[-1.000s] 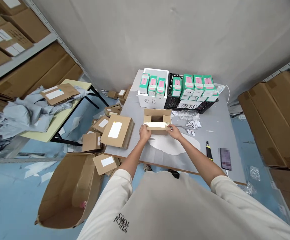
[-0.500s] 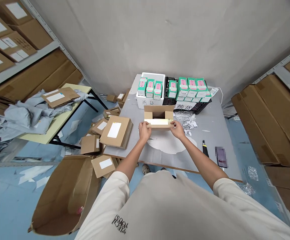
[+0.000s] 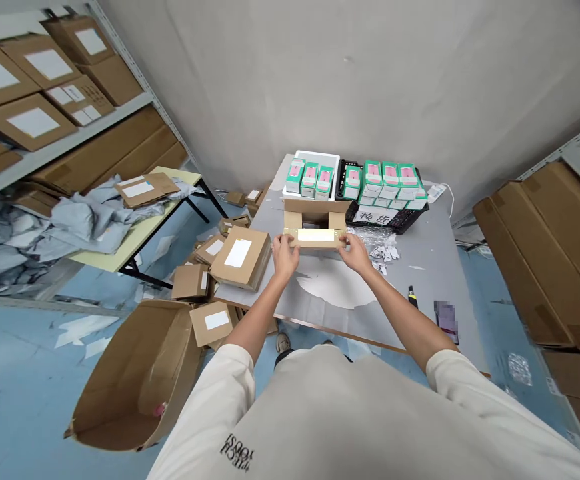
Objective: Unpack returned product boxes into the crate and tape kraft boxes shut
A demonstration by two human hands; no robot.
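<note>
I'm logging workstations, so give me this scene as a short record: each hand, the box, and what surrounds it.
Left hand: grips the open cardboard box near its left end
Right hand: grips its right end
Box: far flap raised, white label on near side
Behind: white bin and black crate, both holding green-and-pink boxes
Left: labelled carton
Right: crumpled paper, black-and-yellow tool
</note>
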